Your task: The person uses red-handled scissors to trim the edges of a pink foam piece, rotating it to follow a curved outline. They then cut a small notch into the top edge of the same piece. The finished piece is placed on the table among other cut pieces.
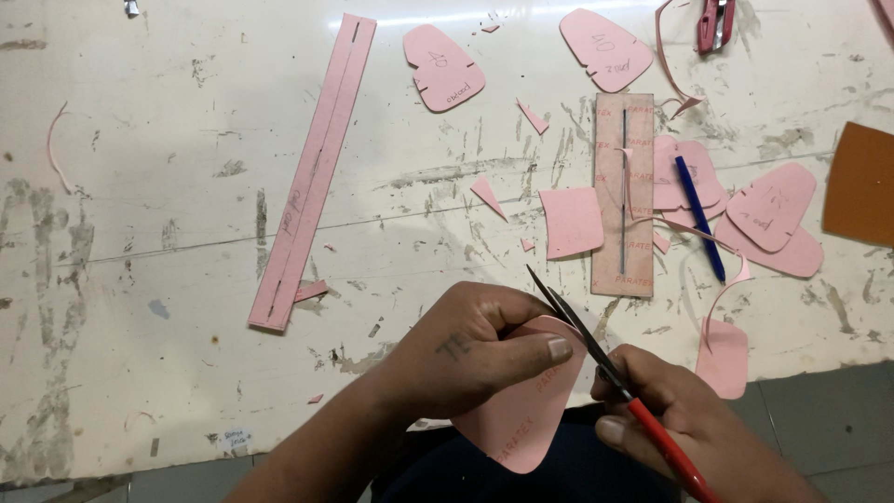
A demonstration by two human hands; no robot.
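While pink offcuts litter the scratched white tabletop [168,186], left hand [466,349] is closed, pinching a pink sheet piece [521,410] at lower centre. Right hand [670,410] is clenched on red-handled scissors [605,363], blades at the piece's upper edge. Blue pen [700,219] lies upper right on cut shapes.

Left hand [470,349] and right hand [666,410], both gripping

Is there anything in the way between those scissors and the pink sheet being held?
Nothing visible. The left hand holds the pink sheet piece, and the red-handled scissors in the right hand already lie against its upper edge.
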